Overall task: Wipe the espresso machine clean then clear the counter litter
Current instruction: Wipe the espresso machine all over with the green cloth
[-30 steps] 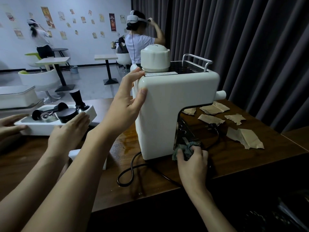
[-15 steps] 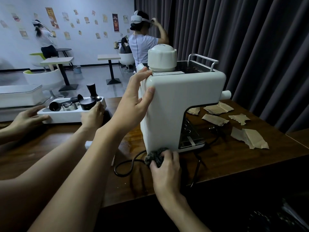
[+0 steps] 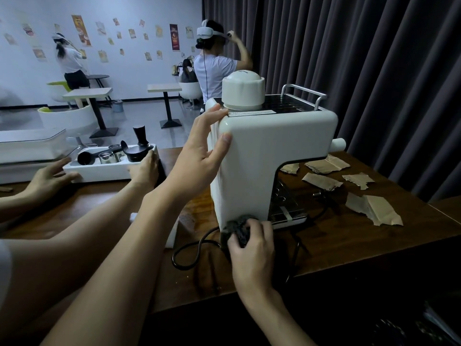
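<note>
Dark wooden counter (image 3: 349,248): a white espresso machine (image 3: 269,158) stands centre. Flat left hand (image 3: 203,158) braces its upper corner; right hand (image 3: 252,248) grips a dark cloth (image 3: 235,227) against its base. Paper scraps (image 3: 374,208) lie right, nearer that hand.

My left grip (image 3: 203,156) rests against the upper rear corner of the white espresso machine (image 3: 274,151), fingers over the top edge and thumb on its side. My right grip (image 3: 252,243) presses a dark cloth (image 3: 235,226) to the machine's bottom edge, beside its black cord (image 3: 189,248). Torn brown paper scraps (image 3: 374,208) lie on the wooden bench (image 3: 336,240) past the machine. At my left, another person's hands (image 3: 143,168) hold a white tray (image 3: 107,171) of coffee tools.
</note>
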Tool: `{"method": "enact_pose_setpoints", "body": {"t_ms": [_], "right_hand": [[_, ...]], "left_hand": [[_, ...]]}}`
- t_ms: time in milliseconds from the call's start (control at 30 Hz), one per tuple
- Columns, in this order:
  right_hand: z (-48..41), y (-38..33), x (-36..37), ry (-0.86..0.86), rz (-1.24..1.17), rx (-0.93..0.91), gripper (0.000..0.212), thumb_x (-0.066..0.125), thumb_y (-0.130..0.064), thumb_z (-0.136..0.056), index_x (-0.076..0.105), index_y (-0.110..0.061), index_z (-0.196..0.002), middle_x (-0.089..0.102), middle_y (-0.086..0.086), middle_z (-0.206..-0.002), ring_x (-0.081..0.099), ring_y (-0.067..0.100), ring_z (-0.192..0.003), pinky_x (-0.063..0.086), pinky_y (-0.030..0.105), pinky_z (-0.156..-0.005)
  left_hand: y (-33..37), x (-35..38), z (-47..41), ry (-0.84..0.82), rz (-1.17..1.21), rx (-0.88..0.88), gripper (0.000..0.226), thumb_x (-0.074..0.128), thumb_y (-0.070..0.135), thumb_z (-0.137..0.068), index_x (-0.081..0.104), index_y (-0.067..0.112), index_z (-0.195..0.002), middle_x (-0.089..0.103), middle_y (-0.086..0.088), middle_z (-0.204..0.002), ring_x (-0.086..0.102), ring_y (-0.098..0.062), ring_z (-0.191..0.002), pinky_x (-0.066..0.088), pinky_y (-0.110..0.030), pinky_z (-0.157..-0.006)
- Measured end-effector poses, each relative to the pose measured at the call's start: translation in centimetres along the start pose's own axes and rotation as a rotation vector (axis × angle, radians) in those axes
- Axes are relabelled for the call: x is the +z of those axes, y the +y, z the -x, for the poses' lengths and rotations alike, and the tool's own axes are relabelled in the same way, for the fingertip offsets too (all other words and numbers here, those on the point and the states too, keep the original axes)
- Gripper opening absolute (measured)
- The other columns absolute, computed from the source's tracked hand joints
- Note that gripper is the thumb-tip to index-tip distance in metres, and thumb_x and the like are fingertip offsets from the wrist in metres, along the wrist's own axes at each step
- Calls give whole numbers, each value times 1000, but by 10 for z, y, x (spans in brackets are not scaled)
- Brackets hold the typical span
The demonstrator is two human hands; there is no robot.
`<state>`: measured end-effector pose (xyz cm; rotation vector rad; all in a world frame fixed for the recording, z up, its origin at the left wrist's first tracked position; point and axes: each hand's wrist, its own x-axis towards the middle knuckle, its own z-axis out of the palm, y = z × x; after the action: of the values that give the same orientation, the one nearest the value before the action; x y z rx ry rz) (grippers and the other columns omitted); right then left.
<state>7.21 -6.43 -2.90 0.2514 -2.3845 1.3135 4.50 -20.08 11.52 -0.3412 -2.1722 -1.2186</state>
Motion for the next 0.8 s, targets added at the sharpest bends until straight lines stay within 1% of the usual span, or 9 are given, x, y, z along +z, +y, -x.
{"method": "enact_pose_setpoints", "body": {"t_ms": [67, 167, 267, 333, 400, 467, 567, 667, 800], "right_hand": [[-2, 2, -3, -2, -10, -23, 34, 77, -14, -77, 64, -6, -108, 55, 5, -112, 60, 24, -101, 48, 23, -82], [-15, 13, -18, 37, -76, 77, 44, 75, -14, -80, 55, -12, -119, 55, 3, -117, 53, 13, -99, 42, 19, -80], [-21, 13, -21, 92, -107, 90, 47, 75, -12, -79, 52, -11, -120, 57, 6, -118, 56, 18, -103, 43, 21, -81], [-16, 5, -13, 82, -101, 33, 43, 76, -10, -78, 56, -7, -116, 57, 6, -117, 58, 22, -108, 44, 21, -85], [-9, -4, -4, 67, -105, -65, 41, 79, -8, -74, 60, -5, -110, 58, 6, -111, 60, 22, -104, 47, 22, -86], [-9, -6, -2, 65, -120, -117, 40, 81, -8, -71, 62, -4, -106, 59, 5, -106, 61, 20, -100, 48, 22, -85], [-18, 4, -10, 116, -159, -90, 39, 79, -10, -75, 62, -4, -109, 57, 4, -108, 57, 14, -98, 55, 30, -85], [-30, 15, -20, 208, -167, -34, 39, 78, -8, -77, 62, -2, -112, 57, 4, -105, 58, 18, -92, 58, 39, -76], [-25, 2, -14, 198, -183, -89, 38, 78, -7, -77, 62, -1, -111, 56, 5, -109, 58, 15, -98, 55, 26, -82]], "left_hand": [[-2, -1, 0, -4, -20, -6, 37, 47, 40, -103, 39, 37, -138, 28, 21, -152, 30, -11, -148, 40, -34, -113], [3, -1, 0, -9, -7, -15, 35, 48, 37, -104, 39, 38, -137, 27, 18, -154, 29, -12, -148, 42, -16, -101], [4, 0, 0, -5, -2, -18, 33, 48, 33, -104, 39, 35, -136, 26, 13, -156, 30, -15, -148, 41, -1, -89], [2, 1, 0, 3, 10, -5, 34, 48, 39, -103, 40, 35, -136, 28, 11, -158, 30, -15, -148, 43, -8, -97], [-2, 1, 0, 14, -3, -8, 39, 47, 45, -100, 40, 36, -137, 30, 16, -155, 31, -13, -148, 41, -32, -113], [-4, 1, 0, 16, -31, -21, 39, 47, 46, -100, 40, 37, -137, 30, 23, -150, 31, -11, -148, 36, -49, -117], [-1, -1, 0, 6, -22, -31, 36, 48, 43, -101, 41, 40, -136, 30, 27, -148, 31, -10, -148, 36, -49, -117], [-2, -1, 0, 3, -7, -40, 34, 49, 42, -102, 41, 41, -135, 29, 24, -151, 29, -11, -148, 39, -47, -115], [-4, 1, -1, 20, -12, -31, 38, 48, 46, -99, 42, 39, -135, 31, 26, -148, 30, -11, -148, 33, -51, -118]]}}
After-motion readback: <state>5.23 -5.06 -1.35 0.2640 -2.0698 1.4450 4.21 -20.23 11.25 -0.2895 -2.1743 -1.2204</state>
